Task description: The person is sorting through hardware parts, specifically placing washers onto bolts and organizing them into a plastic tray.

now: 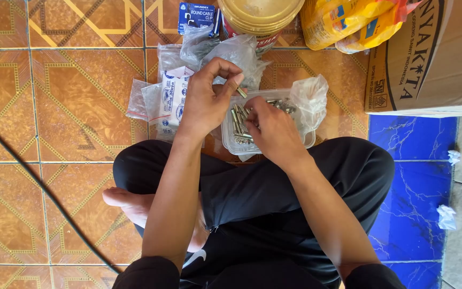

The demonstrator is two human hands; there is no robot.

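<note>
Fingertips of my left hand (pixel 209 96) pinch one small metal bolt (pixel 241 92) just above the clear plastic tub (pixel 231 136) on the tiles before my crossed legs. My right hand (pixel 271 128) curls down into the tub, fingers closing among the loose bolts (pixel 238 122). Best to hold lightly and lift one at a time. Both forearms angle forward over my knees.

Seated cross-legged on the tiled floor (pixel 70 107), the person raises the left hand (pixel 207 99), pinching a small metal screw (pixel 241 92) between thumb and fingertips. The right hand (pixel 274 131) reaches into a clear plastic tray (pixel 308 142) of screws (pixel 237 120). Plastic bags (pixel 156 99) lie beside it.
</note>
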